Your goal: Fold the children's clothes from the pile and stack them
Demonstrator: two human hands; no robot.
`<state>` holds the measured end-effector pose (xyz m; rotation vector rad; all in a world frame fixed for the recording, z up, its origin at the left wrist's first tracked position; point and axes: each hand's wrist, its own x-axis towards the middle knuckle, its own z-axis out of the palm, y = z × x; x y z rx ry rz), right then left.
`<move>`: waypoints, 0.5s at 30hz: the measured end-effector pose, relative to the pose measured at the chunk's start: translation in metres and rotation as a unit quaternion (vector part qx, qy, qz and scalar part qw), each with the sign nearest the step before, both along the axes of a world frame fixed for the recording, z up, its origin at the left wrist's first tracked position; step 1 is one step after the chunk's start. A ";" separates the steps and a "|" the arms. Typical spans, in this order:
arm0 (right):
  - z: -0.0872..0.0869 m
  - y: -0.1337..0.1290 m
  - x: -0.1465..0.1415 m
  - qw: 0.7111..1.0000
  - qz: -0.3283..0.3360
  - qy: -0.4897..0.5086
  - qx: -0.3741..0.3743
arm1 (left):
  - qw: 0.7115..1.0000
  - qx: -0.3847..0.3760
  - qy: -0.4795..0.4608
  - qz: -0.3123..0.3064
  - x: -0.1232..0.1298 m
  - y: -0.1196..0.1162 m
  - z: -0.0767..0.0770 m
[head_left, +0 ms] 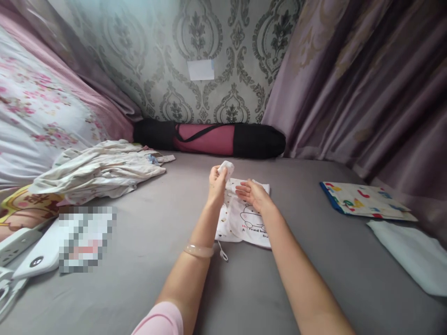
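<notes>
Left fingers (213, 176) pinched on rolled white cloth (226, 168), right hand (252, 193) flat, fingers apart — on printed garment (240, 223), lettering unreadable

Printed cloth garment (244, 218) soft, matt; grey bedsheet (279, 279) smooth; bangle (199, 250) glossy.

white printed cloth (244, 221) | black lettering under cartoon | too small to read
</notes>
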<state>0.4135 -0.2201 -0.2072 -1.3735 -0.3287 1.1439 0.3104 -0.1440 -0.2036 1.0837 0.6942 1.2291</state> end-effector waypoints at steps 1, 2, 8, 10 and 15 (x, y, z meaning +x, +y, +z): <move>0.002 -0.001 0.003 1.000 -0.010 0.029 -0.002 | 0.999 0.028 0.026 -0.035 0.003 -0.006 -0.001; 0.003 -0.002 0.006 0.998 -0.018 0.054 -0.007 | 0.994 0.055 0.048 -0.077 0.005 -0.011 -0.002; -0.007 -0.001 0.020 0.997 -0.033 0.065 -0.022 | 0.990 0.050 0.087 -0.103 -0.014 0.011 -0.008; -0.015 0.000 0.022 0.998 -0.045 0.013 -0.035 | 0.989 0.043 0.135 -0.041 -0.028 0.028 -0.014; -0.030 0.002 0.024 0.983 -0.058 -0.163 -0.057 | 0.948 0.068 0.310 0.024 -0.047 0.049 -0.040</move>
